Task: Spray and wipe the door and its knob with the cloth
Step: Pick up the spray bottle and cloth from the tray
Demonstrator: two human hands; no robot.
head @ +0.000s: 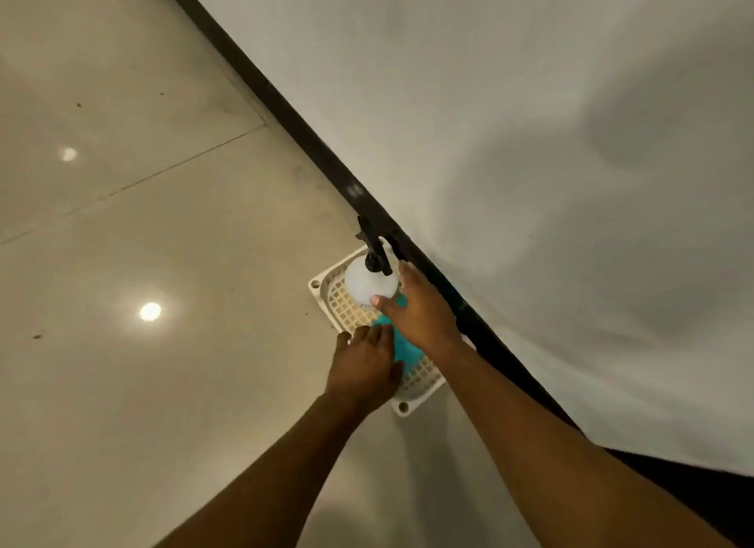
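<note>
Stage: judged barely begun; both tools lie in the cream perforated plastic basket (326,290) at centre frame.
Right hand (420,315): fingers loosely spread beside the white round spray bottle (365,282).
Left hand (363,368): fingers together, resting on the teal cloth (402,347).
Left to do: spraying, wiping; door and knob not identifiable.

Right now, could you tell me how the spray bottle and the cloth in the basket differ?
The spray bottle is white and rounded with a black trigger head; the cloth is teal and flat. The bottle stands upright at the basket's far end; the cloth lies nearer, partly hidden by both hands. The right hand reaches toward the bottle; the left hand is over the cloth's edge. Both sit in the same white basket.
</note>
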